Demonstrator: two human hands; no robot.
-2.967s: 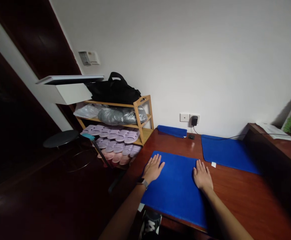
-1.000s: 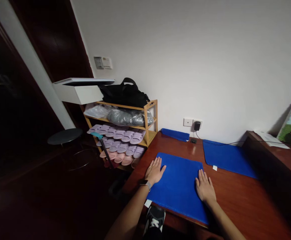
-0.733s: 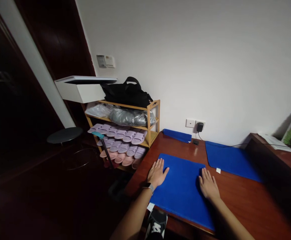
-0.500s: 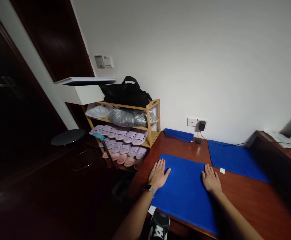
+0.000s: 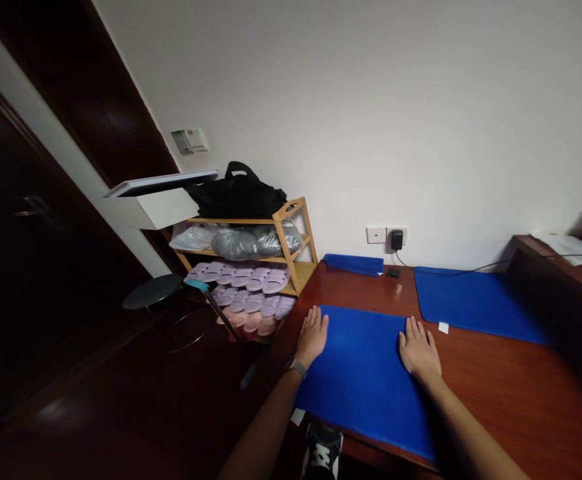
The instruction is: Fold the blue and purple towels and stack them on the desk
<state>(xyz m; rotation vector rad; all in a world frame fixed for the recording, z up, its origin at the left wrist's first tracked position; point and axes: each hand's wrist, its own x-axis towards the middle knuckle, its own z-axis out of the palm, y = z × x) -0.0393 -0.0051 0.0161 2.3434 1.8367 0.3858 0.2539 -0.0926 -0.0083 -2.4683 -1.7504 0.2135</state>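
A blue cloth (image 5: 361, 380) lies flat on the reddish-brown table, its white tag (image 5: 297, 417) sticking out at the near left corner. My left hand (image 5: 313, 335) rests palm down on the cloth's far left edge, fingers stretched out. On the opposite edge, near the far right corner, my right hand (image 5: 419, 348) lies flat with its fingers slightly spread. Neither hand grasps anything. Behind, a folded blue cloth (image 5: 354, 264) sits close to the wall. Another blue cloth (image 5: 475, 303) is spread out to the right, with a white tag at its near edge.
Left of the table (image 5: 511, 393) stands a wooden shoe rack (image 5: 298, 257) with several lilac and pink slippers, plastic-wrapped bundles and a black bag (image 5: 241, 193). A round stool (image 5: 153, 291) is farther left. A black plug (image 5: 397, 240) with a cable is in the wall socket.
The view has tilted and shifted slightly. My left hand's fingers and thumb lie closer together than before. Both hands stay at the side edges of the cloth, which remains flat.
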